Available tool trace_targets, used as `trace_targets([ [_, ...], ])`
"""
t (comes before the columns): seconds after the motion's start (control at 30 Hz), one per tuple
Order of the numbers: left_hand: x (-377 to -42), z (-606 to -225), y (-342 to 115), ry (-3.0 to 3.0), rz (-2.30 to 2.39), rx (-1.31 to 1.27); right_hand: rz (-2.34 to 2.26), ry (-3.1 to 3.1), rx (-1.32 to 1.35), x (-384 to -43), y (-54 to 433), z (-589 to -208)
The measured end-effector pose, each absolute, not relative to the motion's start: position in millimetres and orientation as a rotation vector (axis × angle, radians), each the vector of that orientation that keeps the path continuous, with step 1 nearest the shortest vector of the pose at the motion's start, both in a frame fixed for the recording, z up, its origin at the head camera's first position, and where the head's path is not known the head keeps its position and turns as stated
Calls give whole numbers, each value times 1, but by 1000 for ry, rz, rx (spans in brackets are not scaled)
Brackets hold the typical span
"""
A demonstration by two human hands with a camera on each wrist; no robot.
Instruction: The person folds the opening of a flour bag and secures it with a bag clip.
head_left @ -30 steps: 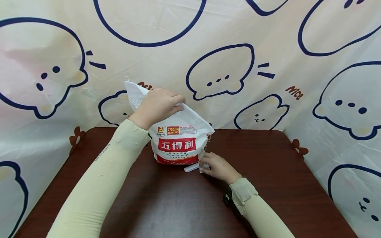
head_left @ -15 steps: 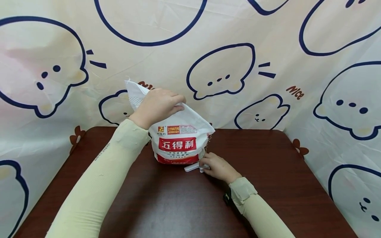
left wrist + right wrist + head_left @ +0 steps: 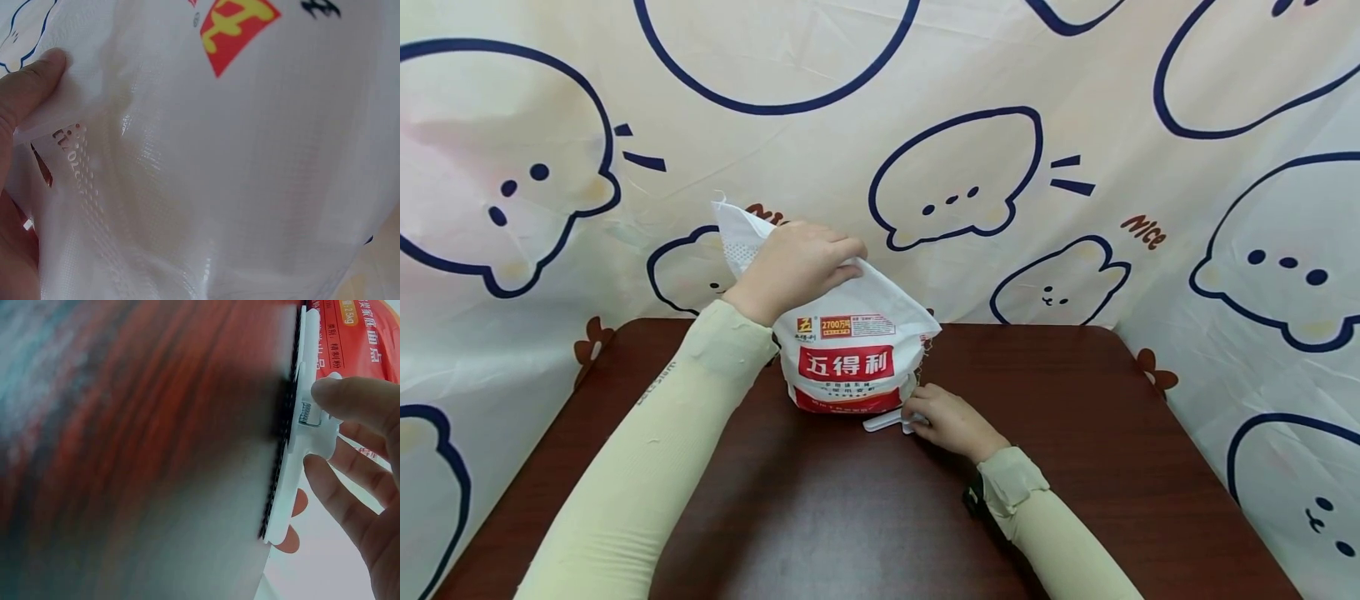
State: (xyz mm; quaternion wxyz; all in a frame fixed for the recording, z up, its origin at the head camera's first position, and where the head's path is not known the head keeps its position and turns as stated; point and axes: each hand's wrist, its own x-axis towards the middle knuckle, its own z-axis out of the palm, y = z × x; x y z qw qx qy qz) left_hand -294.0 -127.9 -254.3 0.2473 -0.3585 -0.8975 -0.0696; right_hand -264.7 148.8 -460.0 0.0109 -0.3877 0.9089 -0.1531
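Note:
A white flour bag with red and yellow print stands at the table's far middle, its top tilted and drawn up to the left. My left hand grips that top; in the left wrist view the thumb presses the woven plastic, with the other fingers partly hidden behind it. Low beside the bag's right corner, my right hand pinches a white plastic T-shaped tool. It has a small barcode label and a black fringed edge, like a brush, turned toward the table.
The dark brown wooden table has rounded far corners. A cream curtain printed with blue cartoon outlines hangs behind the table and along both sides. Loose threads fray from the bag's right edge.

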Motion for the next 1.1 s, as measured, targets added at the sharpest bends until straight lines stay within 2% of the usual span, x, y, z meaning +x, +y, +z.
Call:
trace_targets([
  [0.3,-296,-256,-129,-2432,-191,-984,-507,2932,-1229,-262,148,-461],
  [1.1,-298,-257,-129,-2448,-206,-970,-931,2787,-948,-266,147,-469],
])
